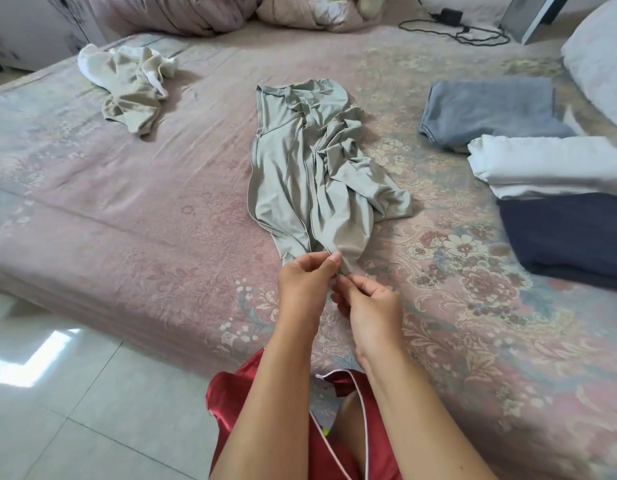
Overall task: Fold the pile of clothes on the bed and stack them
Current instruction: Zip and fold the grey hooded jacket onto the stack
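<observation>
A grey-green zip jacket (310,168) lies lengthwise on the middle of the bed (127,216), crumpled on its right side. My left hand (305,282) and my right hand (367,306) both pinch its near hem at the bottom of the zipper. A rumpled beige and white garment (134,84) lies unfolded at the far left. On the right sit folded clothes: a grey-blue piece (490,109), and a white piece (549,164) resting on a navy piece (570,237).
Pink bedding and pillows (203,12) are bunched at the head of the bed. A black charger and cable (456,26) lie at the far right, beside a white pillow (601,57). The tiled floor (75,410) is at the near left.
</observation>
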### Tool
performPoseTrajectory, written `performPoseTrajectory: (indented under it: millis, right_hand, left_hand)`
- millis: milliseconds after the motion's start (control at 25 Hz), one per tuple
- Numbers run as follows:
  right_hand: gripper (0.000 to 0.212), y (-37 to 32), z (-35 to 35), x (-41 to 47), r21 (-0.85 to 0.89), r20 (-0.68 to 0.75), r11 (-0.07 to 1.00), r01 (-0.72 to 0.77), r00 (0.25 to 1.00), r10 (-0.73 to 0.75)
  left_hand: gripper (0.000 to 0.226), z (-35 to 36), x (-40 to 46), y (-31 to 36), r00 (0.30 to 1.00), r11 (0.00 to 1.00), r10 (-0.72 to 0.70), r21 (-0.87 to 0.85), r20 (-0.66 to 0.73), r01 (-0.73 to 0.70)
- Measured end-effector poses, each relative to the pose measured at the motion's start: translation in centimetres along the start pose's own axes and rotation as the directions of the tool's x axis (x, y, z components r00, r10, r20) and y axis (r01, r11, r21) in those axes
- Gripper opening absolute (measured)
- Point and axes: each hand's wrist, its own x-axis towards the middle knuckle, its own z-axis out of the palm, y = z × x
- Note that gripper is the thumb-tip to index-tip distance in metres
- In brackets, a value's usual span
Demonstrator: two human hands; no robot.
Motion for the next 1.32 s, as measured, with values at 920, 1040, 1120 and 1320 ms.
performPoseTrajectory:
  millis: [920, 1040, 1120, 1320]
  right_hand:
    - [0.005, 0.3, -0.3, 1.8, 0.171, -0.043, 0.967, -0.189, 0.979, 0.199]
    - [0.010, 0.4, -0.2, 2.1, 0.125, -0.059, 0.977, -0.174, 0.982, 0.182]
    - [0.009, 0.3, -0.3, 1.9, 0.070, -0.062, 0.988, -0.138, 0.988, 0.142]
    - [0.020, 0.2, -0.2, 1.6, -0.183, -0.019, 0.983, 0.002, 1.000, -0.006]
  left_hand:
    - [0.035, -2.3, 2.3, -0.1, 0.864, 0.827, -0.501, -0.326, -0.058, 0.458]
    - [0.020, -1.1, 2.4, -1.2, 0.883, 0.866, -0.440, -0.335, -0.162, 0.370]
    - [0.018, -0.7, 2.3, -1.4, 0.898, 0.872, -0.402, -0.374, -0.181, 0.315]
    - [0.007, -0.9, 1.3, -1.3, 0.929, 0.868, -0.311, -0.459, -0.201, 0.192]
